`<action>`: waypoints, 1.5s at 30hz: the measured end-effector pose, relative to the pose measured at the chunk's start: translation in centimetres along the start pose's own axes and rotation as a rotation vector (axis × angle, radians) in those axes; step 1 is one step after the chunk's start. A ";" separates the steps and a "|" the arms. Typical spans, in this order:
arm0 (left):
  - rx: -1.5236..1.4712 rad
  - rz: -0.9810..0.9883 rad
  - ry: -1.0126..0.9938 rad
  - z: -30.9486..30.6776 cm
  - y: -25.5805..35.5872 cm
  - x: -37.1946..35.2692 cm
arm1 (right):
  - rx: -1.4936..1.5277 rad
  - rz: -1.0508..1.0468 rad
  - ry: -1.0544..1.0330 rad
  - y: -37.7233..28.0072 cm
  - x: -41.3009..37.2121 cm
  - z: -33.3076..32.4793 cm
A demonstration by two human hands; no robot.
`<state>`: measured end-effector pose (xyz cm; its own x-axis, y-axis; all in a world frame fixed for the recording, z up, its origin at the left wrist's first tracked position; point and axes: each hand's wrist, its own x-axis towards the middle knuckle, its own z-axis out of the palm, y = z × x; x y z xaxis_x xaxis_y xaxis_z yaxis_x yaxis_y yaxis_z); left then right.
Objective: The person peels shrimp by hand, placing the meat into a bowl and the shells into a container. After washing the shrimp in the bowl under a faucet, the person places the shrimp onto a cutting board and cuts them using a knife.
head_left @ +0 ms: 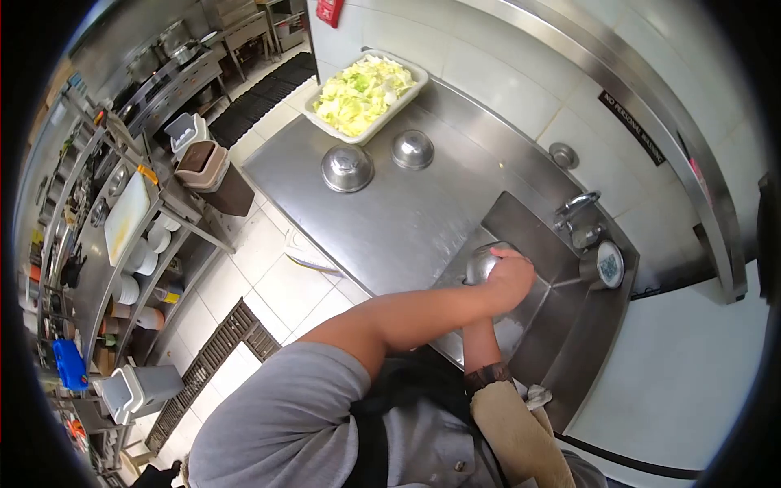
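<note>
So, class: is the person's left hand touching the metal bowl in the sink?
Touching. The head view shows the left hand lying over the metal bowl inside the sink, fingers on its rounded side, no gap.

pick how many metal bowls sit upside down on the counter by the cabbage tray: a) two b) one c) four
a, since two upturned bowls stand on the counter beside the cabbage tray: the larger bowl and the smaller bowl. The third bowl is down in the sink, not on the counter.
</note>
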<state>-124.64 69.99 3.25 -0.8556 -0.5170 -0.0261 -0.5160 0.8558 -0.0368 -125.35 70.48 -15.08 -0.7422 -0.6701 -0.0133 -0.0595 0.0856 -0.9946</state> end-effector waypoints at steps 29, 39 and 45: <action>-2.051 -0.824 0.599 17.0 -29.7 -28.3 | -0.610 -0.761 -0.563 -13.8 -11.6 19.7; -1.854 -1.185 1.052 18.5 -45.5 -49.6 | -0.633 -0.661 -0.650 -5.6 -5.1 22.8; -1.792 -1.401 1.363 21.4 -57.2 -64.9 | -0.642 -0.142 -0.572 -5.0 -8.8 35.3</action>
<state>-38.77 54.23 -14.35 0.5029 -0.7681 -0.3964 0.5115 -0.1052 0.8528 -94.90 49.93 -13.67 -0.2602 -0.9588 -0.1144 -0.6189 0.2565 -0.7424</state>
